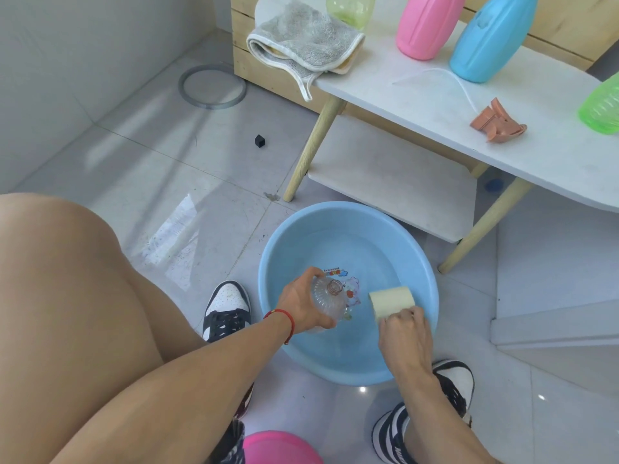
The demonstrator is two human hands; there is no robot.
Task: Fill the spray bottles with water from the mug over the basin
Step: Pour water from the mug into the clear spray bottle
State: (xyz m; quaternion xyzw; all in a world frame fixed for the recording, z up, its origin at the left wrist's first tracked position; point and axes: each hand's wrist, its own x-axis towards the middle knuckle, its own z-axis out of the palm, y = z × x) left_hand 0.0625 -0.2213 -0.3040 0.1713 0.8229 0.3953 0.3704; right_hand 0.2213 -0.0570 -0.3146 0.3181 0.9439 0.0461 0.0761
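Over the blue basin (348,363), the left hand (301,306) grips a clear spray bottle (330,301), its open neck tilted up and away. The right hand (403,326) holds a cream mug (392,300) tipped toward the bottle.

Five bottles (330,303), one basin (348,293), one mug (392,301), one towel (306,41).

A colourful cartoon sticker (338,279) on the floor of the blue basin (418,259) carries lettering too blurred to read.
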